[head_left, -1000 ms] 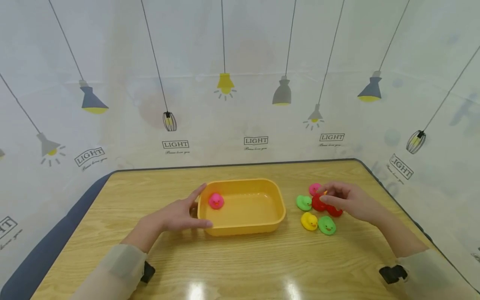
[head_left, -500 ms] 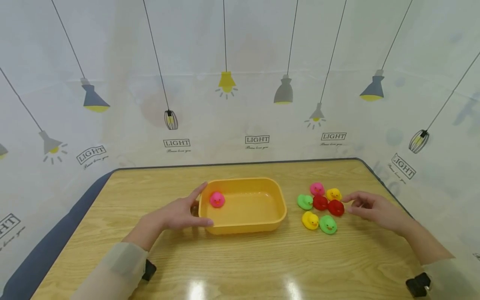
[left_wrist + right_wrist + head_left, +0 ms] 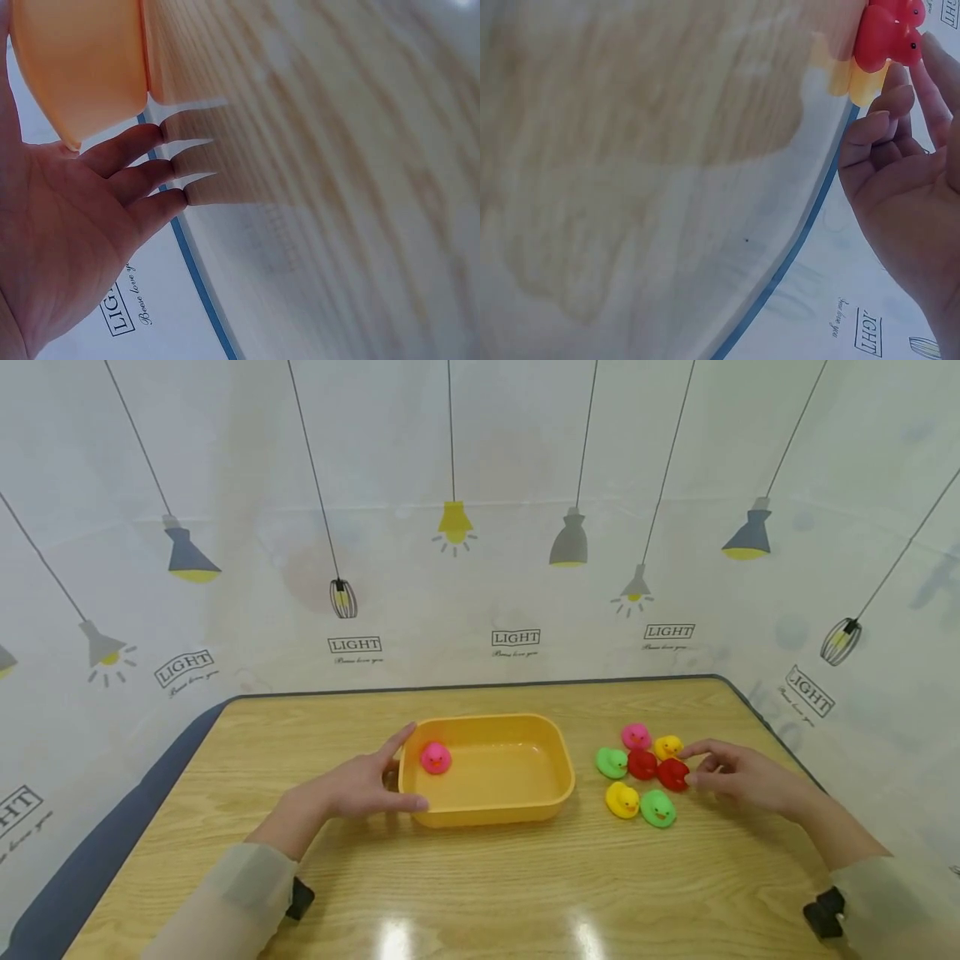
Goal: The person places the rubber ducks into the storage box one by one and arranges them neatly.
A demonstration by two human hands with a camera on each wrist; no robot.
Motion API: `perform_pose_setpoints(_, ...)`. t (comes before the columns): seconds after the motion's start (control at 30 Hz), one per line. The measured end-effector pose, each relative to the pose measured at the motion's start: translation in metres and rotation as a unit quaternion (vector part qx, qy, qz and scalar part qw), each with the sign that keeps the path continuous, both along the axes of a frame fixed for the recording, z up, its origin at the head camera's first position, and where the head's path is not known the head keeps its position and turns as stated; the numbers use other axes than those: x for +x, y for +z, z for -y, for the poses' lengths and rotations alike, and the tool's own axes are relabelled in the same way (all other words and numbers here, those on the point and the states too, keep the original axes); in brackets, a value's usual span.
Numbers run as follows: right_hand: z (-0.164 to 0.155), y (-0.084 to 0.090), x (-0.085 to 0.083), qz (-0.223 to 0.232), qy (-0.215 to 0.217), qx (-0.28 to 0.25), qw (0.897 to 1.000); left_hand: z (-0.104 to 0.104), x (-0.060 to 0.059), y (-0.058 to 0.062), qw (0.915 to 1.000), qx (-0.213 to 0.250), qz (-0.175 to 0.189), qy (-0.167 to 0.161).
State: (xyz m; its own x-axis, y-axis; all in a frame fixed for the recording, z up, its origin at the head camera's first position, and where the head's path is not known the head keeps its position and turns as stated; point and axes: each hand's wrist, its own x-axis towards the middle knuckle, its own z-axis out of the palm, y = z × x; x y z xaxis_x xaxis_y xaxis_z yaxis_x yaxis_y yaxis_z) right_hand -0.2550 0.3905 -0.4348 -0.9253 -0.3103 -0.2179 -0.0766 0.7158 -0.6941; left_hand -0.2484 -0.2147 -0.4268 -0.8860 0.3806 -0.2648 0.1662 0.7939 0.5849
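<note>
My left hand spans the left end of a yellow plastic basin, thumb on the near rim and index finger at the far corner. In the left wrist view its other fingers reach out loosely beside the basin. A pink rubber duck sits inside at the left. My right hand is at the right edge of a red rubber duck, thumb and index finger apart. The right wrist view has that duck at the fingertips, not visibly pinched; its other fingers are bent.
Around the red duck lie another red duck, a pink duck, yellow ducks and green ducks. All rest on the wooden table, right of the basin. A lamp-patterned curtain hangs behind the table.
My right hand has drawn back rightward from above the ducks, uncovering the red and yellow ones, then come slightly left to the red duck. My left hand stays at the basin.
</note>
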Motion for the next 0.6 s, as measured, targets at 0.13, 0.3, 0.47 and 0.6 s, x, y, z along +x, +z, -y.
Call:
perform_pose_setpoints(0.13,0.0018,-0.0017,-0.0034,-0.004,-0.001,0.022,1.0,0.0006,-0.0001,-0.0007,1.0,0.002,-0.002,0.0)
perform_pose_setpoints(0.3,0.0026,-0.0059,-0.0043,-0.006,0.0,0.026,1.0,0.0015,-0.0012,-0.0016,1.0,0.006,0.001,0.002)
perform_pose_setpoints(0.47,0.001,-0.008,-0.0041,-0.007,-0.001,0.021,1.0,0.002,-0.0015,-0.0024,0.9999,0.01,0.002,0.001)
perform_pose_setpoints(0.6,0.0,-0.009,-0.0034,-0.003,0.003,0.009,1.0,0.0028,-0.001,-0.0023,0.9999,0.014,-0.003,-0.006)
